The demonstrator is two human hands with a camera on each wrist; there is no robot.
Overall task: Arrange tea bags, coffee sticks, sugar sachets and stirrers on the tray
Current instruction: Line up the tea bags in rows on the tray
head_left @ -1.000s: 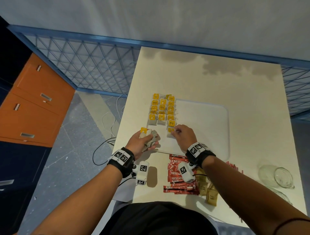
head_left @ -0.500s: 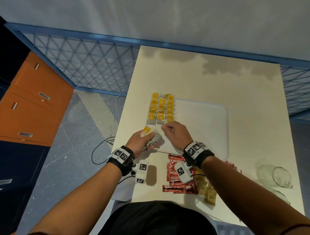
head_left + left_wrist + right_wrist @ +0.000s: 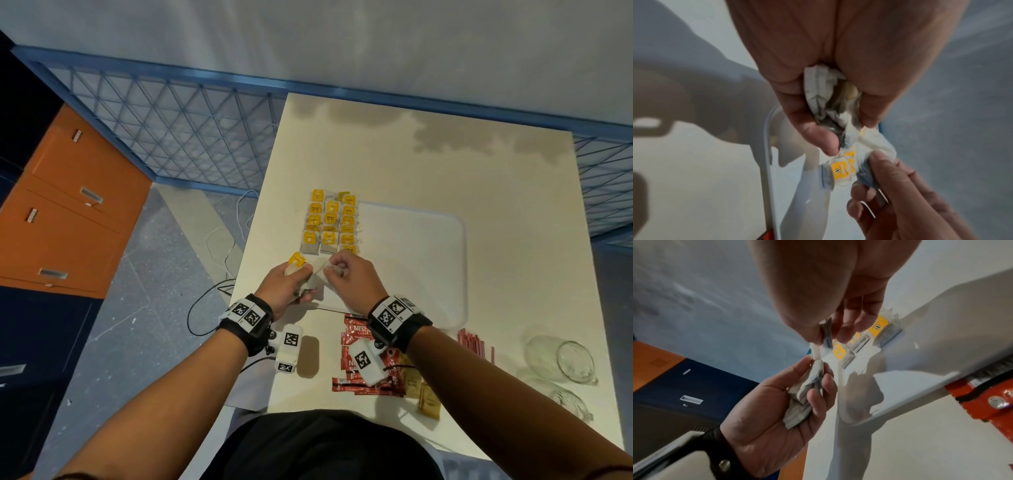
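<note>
Your left hand [image 3: 286,286] grips a bunch of tea bags [image 3: 804,395]; your right hand [image 3: 346,277] pinches one from it. Tea bag rows [image 3: 330,224] fill the tray's [image 3: 428,260] left edge.

- Head view: evenly bright, wide-angle bending toward the edges; soft shadows lie on the cream rectangular table [image 3: 445,178] at 12 o'clock.
- Wrist views: dimmer, motion-blurred, grainy; hard shadows at 9 o'clock.

The right hand [image 3: 346,275] has left the tray's tea-bag rows and now pinches a tea bag [image 3: 320,265] from the left hand's [image 3: 289,286] bundle.
</note>
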